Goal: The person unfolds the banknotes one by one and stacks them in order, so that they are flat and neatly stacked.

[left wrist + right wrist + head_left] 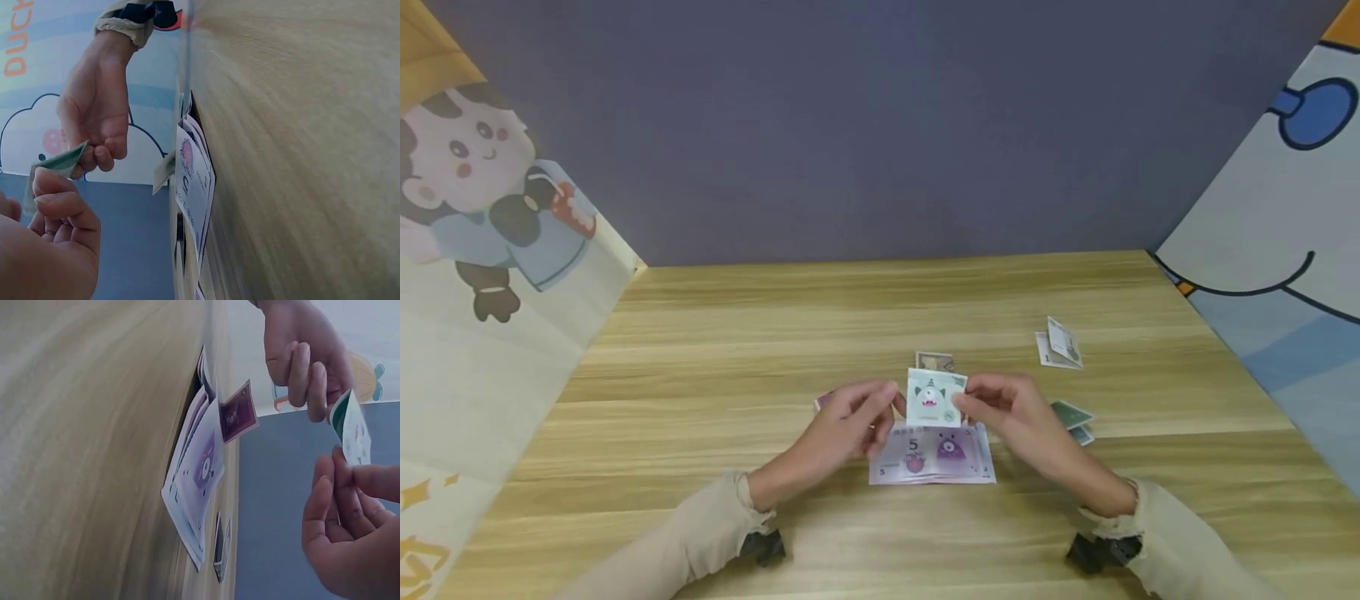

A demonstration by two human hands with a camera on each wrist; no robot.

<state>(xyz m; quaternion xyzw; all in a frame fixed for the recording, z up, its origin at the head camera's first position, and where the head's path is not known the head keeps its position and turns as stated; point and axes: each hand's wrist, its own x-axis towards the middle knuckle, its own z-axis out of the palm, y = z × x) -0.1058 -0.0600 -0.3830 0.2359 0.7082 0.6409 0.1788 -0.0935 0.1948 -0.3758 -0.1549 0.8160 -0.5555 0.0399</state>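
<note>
Where things lie: one wood table point(715, 367).
Right hand point(1015, 417): pinches one pale green note point(934, 404) up over the table.
Left hand point(850, 421): curled near that note's other edge; can't tell if it grips.
Purple notes point(895, 468): at least two, piled on the table.
Folded white note point(1062, 347): one, back right.
Folded green note point(1072, 414): one, beside the right hand.
Brown note point(934, 362): one, partly behind the pale one.

Head view: light even, diffuse, moderate; table point(685, 375) bright, back wall point(895, 133) dull; shadows faint, soft-edged; fine print on notes point(932, 454) smeared. Left wrist view: cooler, dimmer; near table grain blurred. Right wrist view: likewise subdued; foreground table soft; narrow dark shadow along the notes' lower edge.
</note>
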